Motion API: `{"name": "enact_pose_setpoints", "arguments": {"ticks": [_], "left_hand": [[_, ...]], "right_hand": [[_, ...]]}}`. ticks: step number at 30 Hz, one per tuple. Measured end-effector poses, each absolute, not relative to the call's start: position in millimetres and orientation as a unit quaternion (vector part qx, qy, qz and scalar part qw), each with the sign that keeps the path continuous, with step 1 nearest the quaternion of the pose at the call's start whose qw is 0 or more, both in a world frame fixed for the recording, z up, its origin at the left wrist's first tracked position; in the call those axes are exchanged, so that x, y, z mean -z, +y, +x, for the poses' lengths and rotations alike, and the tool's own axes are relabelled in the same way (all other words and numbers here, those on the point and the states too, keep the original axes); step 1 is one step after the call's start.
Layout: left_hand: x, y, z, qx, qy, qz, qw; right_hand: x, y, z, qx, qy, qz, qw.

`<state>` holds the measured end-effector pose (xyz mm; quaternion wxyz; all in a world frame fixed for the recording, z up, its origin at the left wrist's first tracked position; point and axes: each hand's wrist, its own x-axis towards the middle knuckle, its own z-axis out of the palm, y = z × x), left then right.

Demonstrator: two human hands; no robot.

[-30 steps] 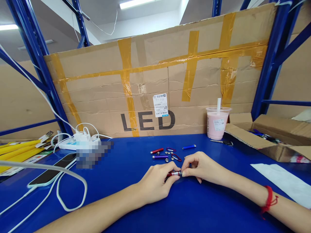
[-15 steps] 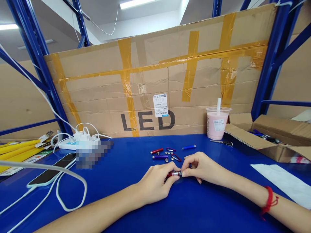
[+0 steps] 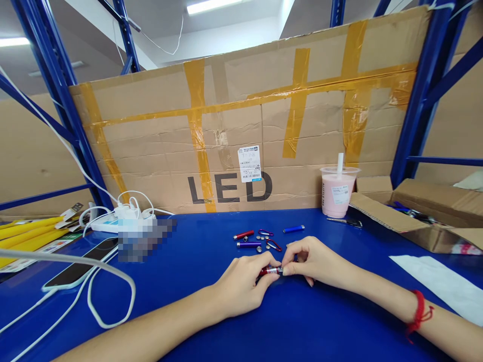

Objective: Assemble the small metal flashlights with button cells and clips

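Note:
Low over the blue tabletop, my left hand is closed around a small red mini flashlight with a pale label. My right hand pinches the silver end of the same flashlight; the fingertips partly hide that end. Just beyond the hands lie a red tube, a purple tube and a blue tube. Among them rest a purple carabiner clip, a red carabiner clip and several small silver button cells.
A phone with white cables and a power strip occupy the left. At the back right stand a pink drink cup and an open cardboard box. White paper lies at right. A cardboard wall closes the back.

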<state>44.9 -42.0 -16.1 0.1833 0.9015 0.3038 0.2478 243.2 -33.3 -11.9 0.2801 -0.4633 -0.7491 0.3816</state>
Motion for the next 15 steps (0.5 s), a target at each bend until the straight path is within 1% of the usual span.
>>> {"name": "enact_pose_setpoints", "arguments": {"ticks": [15], "left_hand": [[16.2, -41.4, 44.7, -0.245, 0.303, 0.903, 0.182]], "right_hand": [[9.3, -35.2, 242.4, -0.390, -0.748, -0.457, 0.281]]}}
